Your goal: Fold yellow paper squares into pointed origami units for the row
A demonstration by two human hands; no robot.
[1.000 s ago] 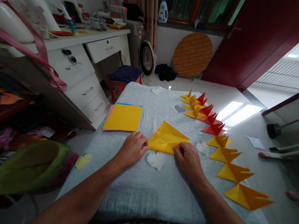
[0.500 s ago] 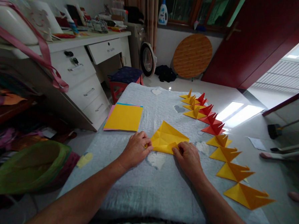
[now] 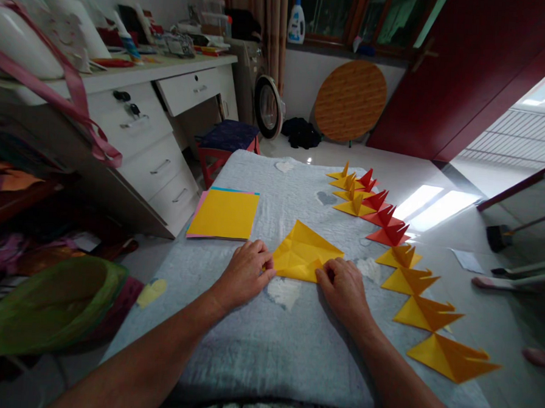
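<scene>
A creased yellow sheet of origami paper (image 3: 303,248) lies on the cloth-covered table between my hands, its near edge partly folded. My left hand (image 3: 247,268) pinches its left corner. At the opposite side, my right hand (image 3: 345,282) is closed on the right corner, thumb pressed on the near edge. A stack of square paper (image 3: 224,215), yellow on top with pink and blue edges showing, rests beyond my left hand. To the right, folded yellow paper pieces (image 3: 425,309) and folded red paper pieces (image 3: 388,225) stand in a long row with pointed tips.
The table wears a pale grey-blue cloth (image 3: 265,343) with heart shapes. A stool (image 3: 229,138) stands past its far left corner. At left are a white desk (image 3: 143,136) and a green-lined bin (image 3: 52,302). A round wooden board (image 3: 350,101) leans on the far wall.
Both hands stay at the two corners of the yellow sheet, almost still. The view has shifted very slightly.
</scene>
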